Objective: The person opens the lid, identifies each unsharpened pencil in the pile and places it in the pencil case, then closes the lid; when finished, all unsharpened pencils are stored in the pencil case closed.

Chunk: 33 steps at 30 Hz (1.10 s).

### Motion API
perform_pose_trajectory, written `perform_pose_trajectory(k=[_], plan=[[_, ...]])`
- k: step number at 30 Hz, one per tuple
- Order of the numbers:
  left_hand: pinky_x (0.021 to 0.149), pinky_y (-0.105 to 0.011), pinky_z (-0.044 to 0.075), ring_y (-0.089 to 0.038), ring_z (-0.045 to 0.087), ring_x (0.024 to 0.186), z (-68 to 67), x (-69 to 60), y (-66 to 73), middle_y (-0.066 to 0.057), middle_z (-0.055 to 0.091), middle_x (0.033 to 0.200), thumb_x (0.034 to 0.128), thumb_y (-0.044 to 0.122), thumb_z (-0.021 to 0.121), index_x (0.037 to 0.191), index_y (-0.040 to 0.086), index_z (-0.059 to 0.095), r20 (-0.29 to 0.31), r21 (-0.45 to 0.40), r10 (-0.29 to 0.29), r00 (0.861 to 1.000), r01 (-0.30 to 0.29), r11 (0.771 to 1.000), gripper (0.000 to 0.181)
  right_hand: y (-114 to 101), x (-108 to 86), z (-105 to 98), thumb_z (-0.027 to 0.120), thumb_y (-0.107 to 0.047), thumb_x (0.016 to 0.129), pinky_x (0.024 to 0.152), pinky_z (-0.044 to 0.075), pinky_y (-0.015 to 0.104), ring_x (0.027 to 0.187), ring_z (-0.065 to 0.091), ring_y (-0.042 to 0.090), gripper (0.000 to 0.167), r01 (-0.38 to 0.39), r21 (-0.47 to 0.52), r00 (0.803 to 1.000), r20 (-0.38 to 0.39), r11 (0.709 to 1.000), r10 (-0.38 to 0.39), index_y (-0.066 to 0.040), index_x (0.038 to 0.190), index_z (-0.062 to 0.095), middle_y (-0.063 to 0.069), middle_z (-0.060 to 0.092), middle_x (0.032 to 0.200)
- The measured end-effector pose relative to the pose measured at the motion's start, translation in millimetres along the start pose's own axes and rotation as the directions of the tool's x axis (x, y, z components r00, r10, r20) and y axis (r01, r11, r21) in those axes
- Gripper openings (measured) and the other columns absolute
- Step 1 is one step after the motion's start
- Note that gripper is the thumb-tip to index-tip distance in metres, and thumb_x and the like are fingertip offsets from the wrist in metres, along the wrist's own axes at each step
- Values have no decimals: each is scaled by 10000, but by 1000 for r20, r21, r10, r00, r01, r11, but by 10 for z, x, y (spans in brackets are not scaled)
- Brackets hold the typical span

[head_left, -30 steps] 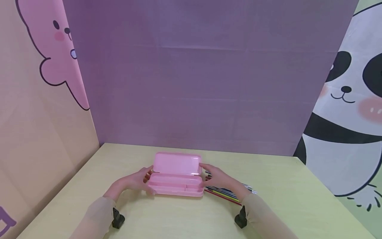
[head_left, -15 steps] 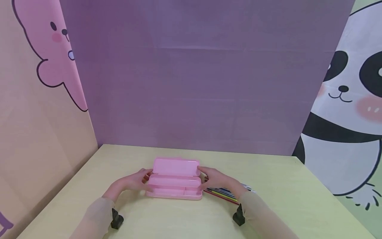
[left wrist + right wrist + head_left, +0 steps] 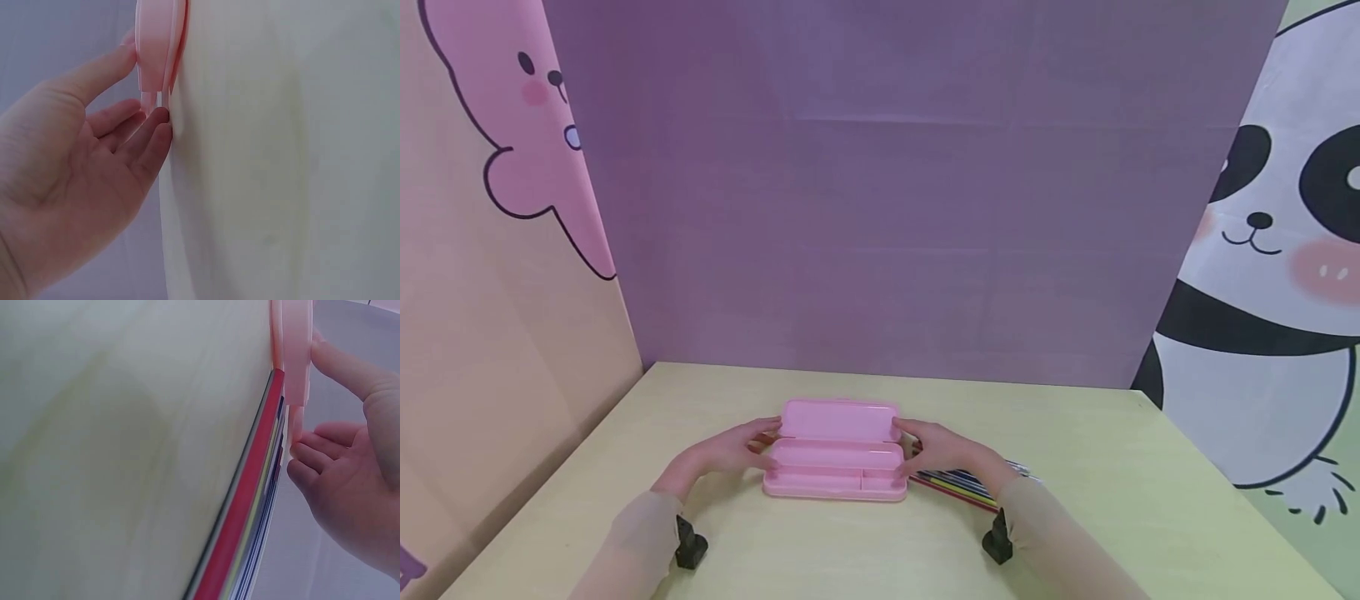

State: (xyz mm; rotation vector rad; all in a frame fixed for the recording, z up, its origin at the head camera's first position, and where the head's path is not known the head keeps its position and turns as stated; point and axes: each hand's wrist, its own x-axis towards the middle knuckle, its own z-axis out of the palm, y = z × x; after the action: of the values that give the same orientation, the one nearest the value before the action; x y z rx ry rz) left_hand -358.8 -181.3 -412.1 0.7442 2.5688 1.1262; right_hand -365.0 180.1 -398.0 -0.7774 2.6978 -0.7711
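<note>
An open pink pencil case [image 3: 837, 482] lies on the table, its lid [image 3: 838, 420] tilted back behind the compartmented tray. My left hand [image 3: 730, 450] holds its left end, thumb by the tray and fingers at the lid. In the left wrist view, the left hand's thumb [image 3: 112, 72] touches the case's edge and the fingertips meet the lid end. My right hand [image 3: 943, 447] holds the right end in the same way. Beside and partly beneath the right hand lies a bundle of coloured pencils [image 3: 958, 485], also close up in the right wrist view.
The pale wooden table [image 3: 820, 554] reaches back to a purple cloth backdrop [image 3: 880, 208]. A pink cartoon animal is printed on the left wall and a panda [image 3: 1247, 333] on the right one. Dark wrist cameras [image 3: 691, 543] sit at both cuffs.
The lid has tipped further back and looks flatter. The pencil case has shifted slightly toward me, with both hands staying at its ends. The pencils lie still.
</note>
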Motion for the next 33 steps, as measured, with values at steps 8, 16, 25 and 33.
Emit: perform_pose_trajectory(k=[8,16,25,33], plan=[[1051,-546,360,-418,429,1254,-24,1,-26,-239,400,1422,828,214,717,1439,-37,291,10,-10,-3,1000,3,1000,785,-11,-16,-4,762,-322,777,1036,403,502,1236,454,314,871,-12,35,1000,-8,999,12,-37,1460,303,158,348,1485],[1047,-530,372,-409,447,1243,-43,29,-5,-236,433,1399,808,224,740,1427,-52,307,11,11,-2,1000,1,1000,805,79,-58,-37,746,-320,794,1064,369,516,1348,348,353,804,32,45,998,-57,998,-30,-57,1443,352,152,368,1475],[1047,-525,374,-397,449,1244,-38,20,-1,-222,443,1397,804,222,742,1425,-43,319,6,25,-13,1000,13,1000,797,179,-192,-168,660,-322,871,1061,364,531,1313,400,368,617,34,37,982,-187,999,-26,-75,1393,442,157,446,1422],[1046,-528,373,-404,446,1244,-33,21,-6,-230,440,1397,800,238,746,1423,-50,318,9,27,-8,1000,8,1000,809,306,-294,-277,614,-286,911,1033,409,499,1227,501,354,520,75,5,962,-264,997,-71,-28,1345,488,154,552,1321]])
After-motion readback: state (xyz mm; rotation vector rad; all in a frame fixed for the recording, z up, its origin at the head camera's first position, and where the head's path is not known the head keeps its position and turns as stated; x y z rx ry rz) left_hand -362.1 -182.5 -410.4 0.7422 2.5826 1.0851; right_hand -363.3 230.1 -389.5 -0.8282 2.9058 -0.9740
